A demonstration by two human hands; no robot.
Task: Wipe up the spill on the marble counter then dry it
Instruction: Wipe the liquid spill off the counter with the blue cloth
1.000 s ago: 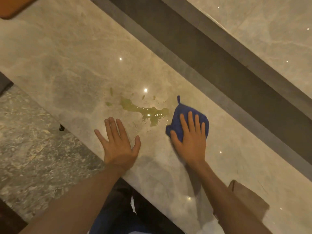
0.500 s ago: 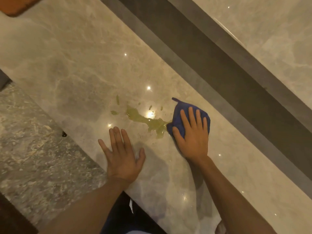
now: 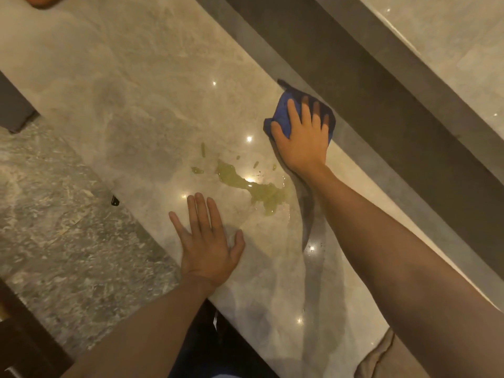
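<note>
One marble counter [image 3: 141, 85] runs diagonally through the view and carries everything in play. Its far edge meets a dark recessed band [image 3: 368, 85]; its near edge drops to the speckled floor [image 3: 54, 214].

The right hand [image 3: 304, 137] lies flat with fingers spread over a bunched blue cloth [image 3: 283, 113], pressing it to the marble close to the far edge. The left hand [image 3: 207, 241] rests palm down, fingers spread and holding nothing, near the front edge, just short of the liquid.

The spill [image 3: 251, 186], a yellow-green puddle with a narrow tail, lies between the two hands and apart from the cloth. Small droplets [image 3: 202, 150] sit beyond its main body on the far-left side.

Procedure for the step in hand, as a judgement: draw the cloth toward the puddle from the far side under even palm pressure, gathering liquid inward rather than spreading it. Collect the outlying droplets afterwards. Keep the left hand clear of the wet area.

Clearance: bare marble extends widely to the left of the puddle. Room is tight on the far side, where the cloth is nearly against the dark band. A tan cloth [image 3: 381, 356] lies at the lower right, probably for drying.
</note>
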